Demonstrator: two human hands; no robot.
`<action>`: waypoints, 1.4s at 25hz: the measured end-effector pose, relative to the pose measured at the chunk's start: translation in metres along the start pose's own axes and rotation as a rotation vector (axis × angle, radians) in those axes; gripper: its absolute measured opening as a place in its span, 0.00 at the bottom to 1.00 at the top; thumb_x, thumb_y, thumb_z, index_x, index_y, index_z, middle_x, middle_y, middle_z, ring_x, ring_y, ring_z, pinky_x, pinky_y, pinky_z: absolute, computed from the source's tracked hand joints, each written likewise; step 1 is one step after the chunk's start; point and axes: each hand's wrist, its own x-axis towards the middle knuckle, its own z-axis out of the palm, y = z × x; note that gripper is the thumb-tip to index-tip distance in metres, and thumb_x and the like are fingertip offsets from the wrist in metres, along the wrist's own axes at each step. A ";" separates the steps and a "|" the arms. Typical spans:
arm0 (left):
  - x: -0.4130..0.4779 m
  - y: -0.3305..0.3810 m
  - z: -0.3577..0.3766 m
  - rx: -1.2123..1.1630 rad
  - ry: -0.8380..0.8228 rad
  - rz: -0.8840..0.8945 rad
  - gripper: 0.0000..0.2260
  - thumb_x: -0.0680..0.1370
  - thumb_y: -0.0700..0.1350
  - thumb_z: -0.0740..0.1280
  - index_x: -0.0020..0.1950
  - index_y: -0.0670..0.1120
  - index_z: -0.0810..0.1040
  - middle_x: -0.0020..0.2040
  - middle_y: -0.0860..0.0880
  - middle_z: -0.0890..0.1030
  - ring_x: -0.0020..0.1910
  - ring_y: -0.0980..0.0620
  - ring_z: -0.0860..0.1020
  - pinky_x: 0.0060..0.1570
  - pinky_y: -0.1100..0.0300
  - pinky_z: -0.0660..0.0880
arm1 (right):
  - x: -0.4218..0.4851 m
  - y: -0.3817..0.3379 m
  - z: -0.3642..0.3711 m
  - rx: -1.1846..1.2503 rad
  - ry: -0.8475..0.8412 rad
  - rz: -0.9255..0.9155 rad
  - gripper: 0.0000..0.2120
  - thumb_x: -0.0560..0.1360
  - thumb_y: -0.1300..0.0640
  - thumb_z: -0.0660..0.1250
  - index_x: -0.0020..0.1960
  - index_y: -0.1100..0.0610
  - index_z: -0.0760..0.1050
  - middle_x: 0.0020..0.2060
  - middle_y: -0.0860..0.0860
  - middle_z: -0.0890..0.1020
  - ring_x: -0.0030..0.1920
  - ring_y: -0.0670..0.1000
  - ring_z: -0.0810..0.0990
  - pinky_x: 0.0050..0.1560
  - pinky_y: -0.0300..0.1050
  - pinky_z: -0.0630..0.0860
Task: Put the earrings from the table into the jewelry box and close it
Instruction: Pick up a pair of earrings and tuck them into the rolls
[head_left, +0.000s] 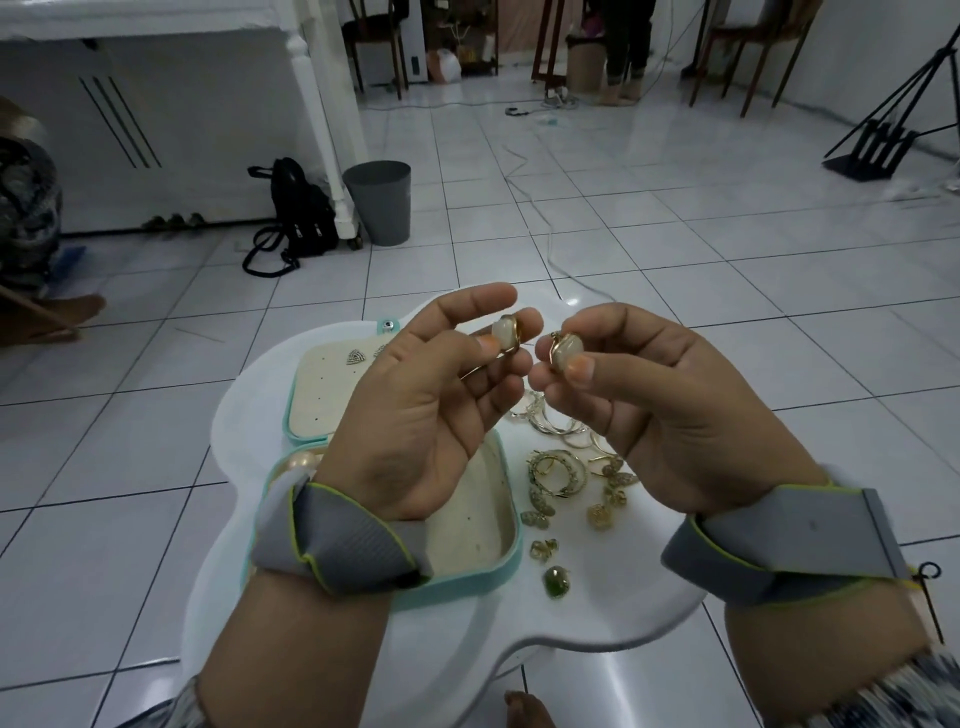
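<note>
Two pale oval-stone earrings are lifted above the table, one in each of your hands. Your left hand (431, 410) pinches the first pale earring (504, 335) between thumb and forefinger, with the other fingers loosely spread. Your right hand (670, 395) pinches the second pale earring (565, 353) the same way, seemingly to match them as a pair. Beneath your left wrist the teal jewelry box (498, 566) lies open, ready for them. Gold earrings (558, 473) lie scattered on the white table (623, 587) just right of the box.
</note>
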 end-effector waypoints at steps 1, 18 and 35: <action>-0.001 0.002 -0.001 -0.005 0.005 0.005 0.11 0.65 0.36 0.65 0.38 0.48 0.84 0.40 0.47 0.84 0.33 0.54 0.79 0.34 0.66 0.77 | 0.001 0.000 0.002 0.015 0.001 0.008 0.08 0.63 0.69 0.65 0.36 0.58 0.79 0.33 0.55 0.84 0.34 0.51 0.84 0.34 0.38 0.79; -0.040 0.048 -0.070 0.148 0.131 0.105 0.06 0.66 0.35 0.67 0.35 0.45 0.80 0.37 0.47 0.84 0.33 0.55 0.80 0.34 0.68 0.77 | 0.028 0.035 0.067 0.057 -0.101 0.096 0.11 0.63 0.69 0.64 0.34 0.57 0.82 0.29 0.52 0.81 0.31 0.48 0.82 0.32 0.35 0.78; -0.067 0.059 -0.124 0.670 0.325 0.056 0.11 0.70 0.31 0.70 0.45 0.46 0.84 0.45 0.41 0.84 0.38 0.51 0.82 0.47 0.55 0.79 | 0.037 0.073 0.107 -0.534 -0.017 0.153 0.12 0.60 0.67 0.74 0.41 0.55 0.84 0.36 0.57 0.85 0.38 0.58 0.84 0.51 0.50 0.80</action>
